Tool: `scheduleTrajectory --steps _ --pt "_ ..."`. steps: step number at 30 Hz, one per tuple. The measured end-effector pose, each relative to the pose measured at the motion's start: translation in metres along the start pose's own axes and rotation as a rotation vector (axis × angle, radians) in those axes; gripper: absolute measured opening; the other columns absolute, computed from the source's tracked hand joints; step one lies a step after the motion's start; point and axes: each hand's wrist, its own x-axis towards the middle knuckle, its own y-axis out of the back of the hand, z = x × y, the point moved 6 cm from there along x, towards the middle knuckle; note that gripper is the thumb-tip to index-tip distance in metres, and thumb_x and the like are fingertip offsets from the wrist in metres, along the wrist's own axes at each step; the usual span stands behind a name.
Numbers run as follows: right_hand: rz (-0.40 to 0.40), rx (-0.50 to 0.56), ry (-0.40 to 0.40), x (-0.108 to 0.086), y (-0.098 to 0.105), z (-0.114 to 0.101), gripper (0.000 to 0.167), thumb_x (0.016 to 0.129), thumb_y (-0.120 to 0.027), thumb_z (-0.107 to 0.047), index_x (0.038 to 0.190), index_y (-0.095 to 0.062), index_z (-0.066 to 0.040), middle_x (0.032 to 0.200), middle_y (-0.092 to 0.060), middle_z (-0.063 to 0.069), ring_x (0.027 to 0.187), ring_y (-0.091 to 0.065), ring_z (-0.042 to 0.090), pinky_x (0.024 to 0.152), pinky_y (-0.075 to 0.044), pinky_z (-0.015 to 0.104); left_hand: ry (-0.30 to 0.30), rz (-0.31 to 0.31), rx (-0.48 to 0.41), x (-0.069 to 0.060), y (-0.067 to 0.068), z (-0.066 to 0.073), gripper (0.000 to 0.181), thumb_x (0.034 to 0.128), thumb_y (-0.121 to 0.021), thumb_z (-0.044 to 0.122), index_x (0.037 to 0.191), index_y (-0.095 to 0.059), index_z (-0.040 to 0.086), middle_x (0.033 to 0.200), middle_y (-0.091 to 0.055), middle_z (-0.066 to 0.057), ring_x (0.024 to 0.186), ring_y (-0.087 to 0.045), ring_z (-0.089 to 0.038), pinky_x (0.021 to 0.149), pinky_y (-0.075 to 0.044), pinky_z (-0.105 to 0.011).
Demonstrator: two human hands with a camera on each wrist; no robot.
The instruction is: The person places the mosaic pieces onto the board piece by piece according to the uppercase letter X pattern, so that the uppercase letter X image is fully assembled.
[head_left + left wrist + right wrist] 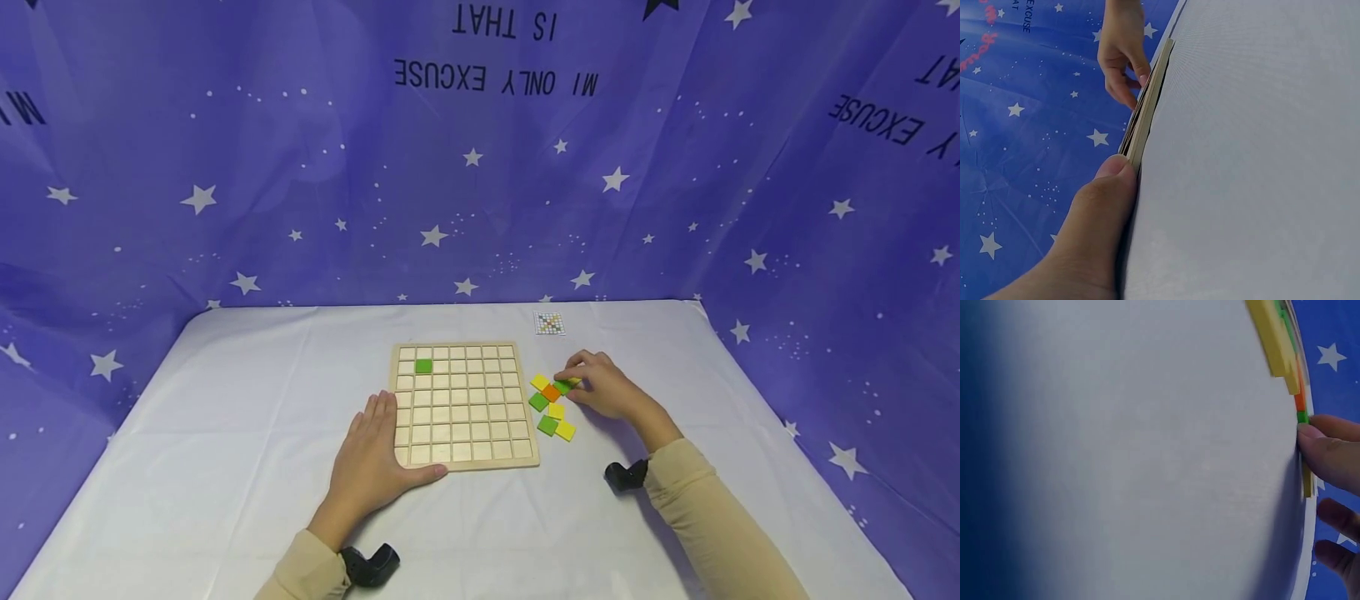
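A wooden grid board point(480, 467) lies on the table, with one green tile point(423, 366) in a square near its upper left. My left hand point(367, 458) rests against the board's lower left corner, straight fingers along the left side and thumb on the near edge. To the right of the board is a loose group of green, yellow and orange tiles. At its far end my right hand point(606, 388) pinches a green tile point(562, 387) between thumb and forefinger. A yellow tile point(1307, 481) beside it is partly hidden by that hand in the head view.
A small printed pattern card point(550, 323) lies beyond the tiles. Nearer me are an orange tile point(552, 392), a yellow tile point(566, 431) and a green tile point(547, 426). A white cloth point(225, 467) covers the table; a blue star-printed curtain point(375, 167) stands behind.
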Motion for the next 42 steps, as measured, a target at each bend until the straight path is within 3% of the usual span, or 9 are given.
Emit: scheduleTrajectory --steps 5,12,18,26,34,42 --pt "0.091 0.020 -0.035 -0.001 0.005 0.002 0.025 0.085 -0.080 -0.023 0.109 -0.075 -0.018 0.117 -0.064 0.002 0.113 -0.050 0.027 0.101 -0.044 0.051 -0.005 0.004 0.007 0.001 0.000 0.000 0.145 0.0588 -0.061 0.093 0.155 -0.019 -0.006 0.164 -0.019 -0.023 0.154 -0.016 -0.037 0.125 -0.017 -0.053" --pt "0.137 0.164 -0.126 0.002 0.005 0.009 0.015 0.084 -0.081 -0.021 0.096 -0.072 -0.020 0.099 -0.068 -0.001 0.099 -0.054 0.021 0.092 -0.047 0.042 -0.003 0.003 0.009 0.002 0.000 0.000 0.145 0.0582 -0.060 0.094 0.155 -0.019 -0.006 0.164 -0.018 -0.022 0.154 -0.016 -0.037 0.125 -0.017 -0.053" --pt "0.197 0.292 -0.118 0.007 0.007 0.000 0.010 0.089 -0.076 -0.022 0.097 -0.072 -0.019 0.095 -0.071 -0.002 0.089 -0.059 0.019 0.083 -0.049 0.036 0.001 -0.003 0.007 0.002 0.001 0.001 0.146 0.0580 -0.059 0.094 0.155 -0.019 -0.006 0.164 -0.018 -0.022 0.154 -0.015 -0.037 0.125 -0.017 -0.052" --pt "0.207 0.472 -0.098 0.032 -0.008 -0.051 0.010 0.091 -0.073 -0.024 0.101 -0.071 -0.020 0.097 -0.071 0.000 0.078 -0.058 0.018 0.062 -0.051 0.027 0.000 0.000 0.021 0.002 0.000 0.000 0.145 0.0587 -0.058 0.095 0.156 -0.019 -0.005 0.164 -0.019 -0.022 0.154 -0.016 -0.036 0.125 -0.018 -0.052" --pt "0.137 0.541 -0.018 0.064 -0.035 -0.116 0.010 0.093 -0.072 -0.024 0.102 -0.070 -0.020 0.097 -0.069 -0.003 0.075 -0.056 0.015 0.063 -0.049 0.027 0.001 0.000 0.033 0.000 0.000 0.000 0.143 0.0606 -0.058 0.094 0.155 -0.019 -0.006 0.163 -0.020 -0.022 0.153 -0.017 -0.037 0.125 -0.019 -0.053" --pt "0.086 0.523 -0.024 0.080 -0.055 -0.145 0.012 0.093 -0.071 -0.027 0.103 -0.069 -0.022 0.095 -0.067 -0.006 0.082 -0.061 0.012 0.073 -0.053 0.028 0.004 -0.009 0.033 -0.001 0.001 0.001 0.143 0.0609 -0.056 0.095 0.156 -0.018 -0.005 0.164 -0.019 -0.022 0.154 -0.017 -0.036 0.125 -0.019 -0.052"
